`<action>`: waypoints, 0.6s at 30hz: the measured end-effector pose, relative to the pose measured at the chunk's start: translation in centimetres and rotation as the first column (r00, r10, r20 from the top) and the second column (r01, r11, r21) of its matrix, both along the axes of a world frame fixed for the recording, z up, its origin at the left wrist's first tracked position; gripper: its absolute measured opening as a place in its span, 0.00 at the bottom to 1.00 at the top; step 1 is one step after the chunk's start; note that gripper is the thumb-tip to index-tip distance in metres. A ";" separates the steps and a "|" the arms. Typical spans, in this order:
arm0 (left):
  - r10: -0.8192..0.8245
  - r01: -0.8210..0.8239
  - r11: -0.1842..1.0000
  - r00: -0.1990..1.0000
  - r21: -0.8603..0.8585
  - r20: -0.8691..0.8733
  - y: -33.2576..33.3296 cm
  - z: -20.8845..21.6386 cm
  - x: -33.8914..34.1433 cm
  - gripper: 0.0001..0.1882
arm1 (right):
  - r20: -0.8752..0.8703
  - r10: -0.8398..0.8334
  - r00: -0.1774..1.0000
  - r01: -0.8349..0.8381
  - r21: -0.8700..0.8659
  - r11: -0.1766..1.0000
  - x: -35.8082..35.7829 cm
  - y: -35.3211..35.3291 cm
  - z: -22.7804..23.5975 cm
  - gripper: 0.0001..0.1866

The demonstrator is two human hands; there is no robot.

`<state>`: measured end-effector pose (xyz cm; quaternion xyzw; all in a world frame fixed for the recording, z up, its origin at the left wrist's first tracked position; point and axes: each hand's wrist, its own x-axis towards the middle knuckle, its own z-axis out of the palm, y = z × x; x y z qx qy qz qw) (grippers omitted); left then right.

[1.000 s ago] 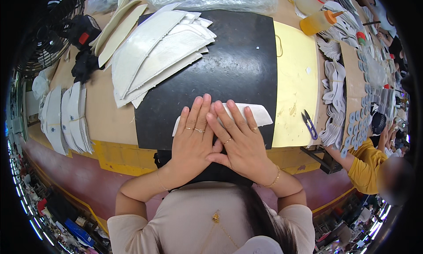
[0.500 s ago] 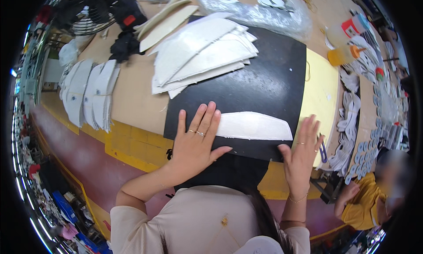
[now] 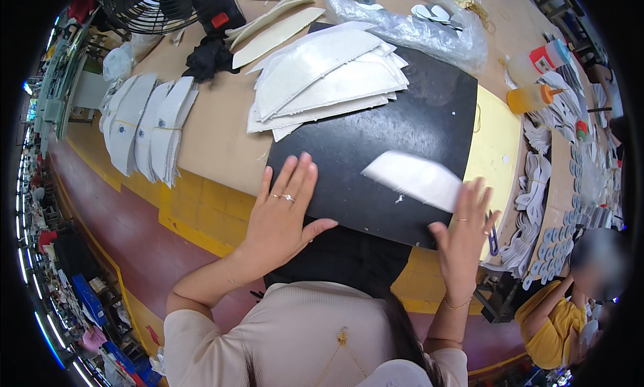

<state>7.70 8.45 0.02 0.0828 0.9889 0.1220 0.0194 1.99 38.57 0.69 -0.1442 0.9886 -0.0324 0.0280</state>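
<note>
One long worktop (image 3: 215,138), tan on top with a yellow front edge, running through a crowded workshop; red-brown floor (image 3: 127,232) below it, shelves and clutter curving along the left rim. One black mat (image 3: 396,138) laid across the worktop, one yellow sheet (image 3: 493,152) just beside it on the right.

Two bare hands over the mat's near edge. Left hand (image 3: 282,209) flat on the black mat, fingers spread wide, grip open and holding nothing, two rings on one finger. Right hand (image 3: 466,232) raised at the mat's right corner, fingers apart, grip open; fingertips touching or just over the near end of one white curved piece (image 3: 412,179), blurred, lying on the mat between the hands and nearer the right one. Cannot tell whether pinched or merely pressed.

One fanned pile of white curved pieces (image 3: 322,78) at the mat's far left corner, too overlapped to count. Several more white stacks (image 3: 151,128) at the worktop's left end, roughly four bundles. Two cream strips (image 3: 278,28) beyond the pile. One black fan (image 3: 147,4), one dark cloth (image 3: 208,55), one clear plastic bag (image 3: 416,24), one orange squeeze bottle (image 3: 530,98), many small white cut shapes (image 3: 570,185) down the right side.

One other person in a yellow top (image 3: 557,326) at lower right.
</note>
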 end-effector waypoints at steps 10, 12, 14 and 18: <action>0.060 -0.008 0.930 0.990 0.368 -0.130 6.6 -0.2 -8.5 0.32 | -0.040 0.064 0.997 -0.070 -0.189 0.979 -1.9 -3.8 -1.5 0.46; 0.056 -0.015 0.927 0.993 0.374 -0.099 6.5 -0.3 -8.8 0.28 | -0.026 0.118 0.993 -0.121 -0.172 0.978 -1.3 -3.8 -1.3 0.46; 0.057 -0.017 0.916 0.994 0.400 -0.090 6.1 -0.3 -8.8 0.24 | -0.029 0.167 0.986 -0.169 -0.162 0.972 -0.8 -4.0 -1.1 0.46; 0.114 -0.153 0.778 0.988 0.610 0.102 5.1 0.1 -7.9 0.18 | -0.024 0.231 0.973 -0.230 -0.239 0.944 -0.5 -4.7 -1.0 0.45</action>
